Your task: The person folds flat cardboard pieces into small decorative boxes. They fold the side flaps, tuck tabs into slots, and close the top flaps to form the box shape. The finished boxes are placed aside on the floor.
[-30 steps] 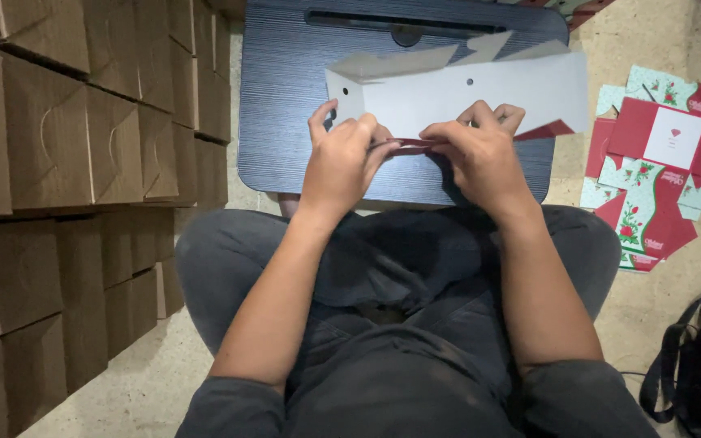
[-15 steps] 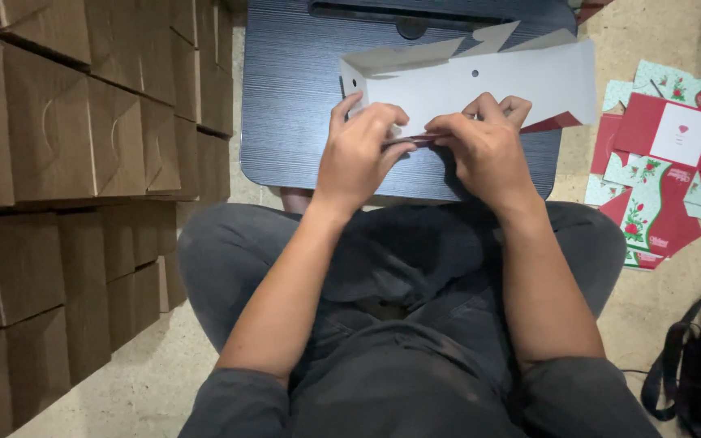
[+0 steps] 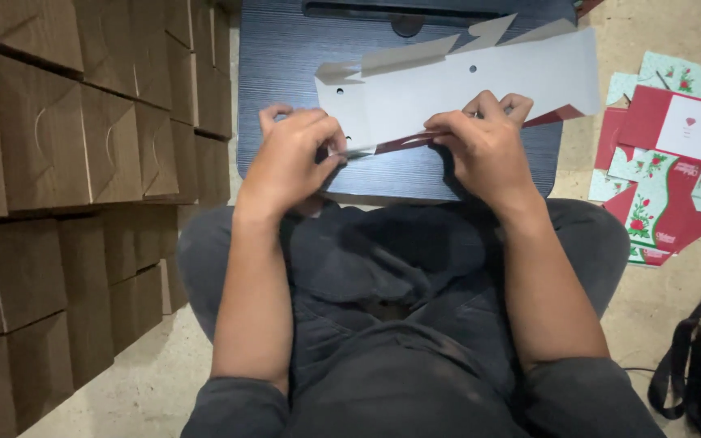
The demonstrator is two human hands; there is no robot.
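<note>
At the bottom of the frame lie the person's grey-trousered legs. Just above centre, the left hand (image 3: 290, 158) and the right hand (image 3: 484, 142) each pinch the near edge of a flat, white die-cut carton blank (image 3: 464, 85), its red printed side showing underneath. The blank lies across a dark blue counter (image 3: 277, 73) at upper centre. More printed blanks (image 3: 663, 162) lie on the floor at right; stacked brown boxes (image 3: 66, 138) fill the left.
</note>
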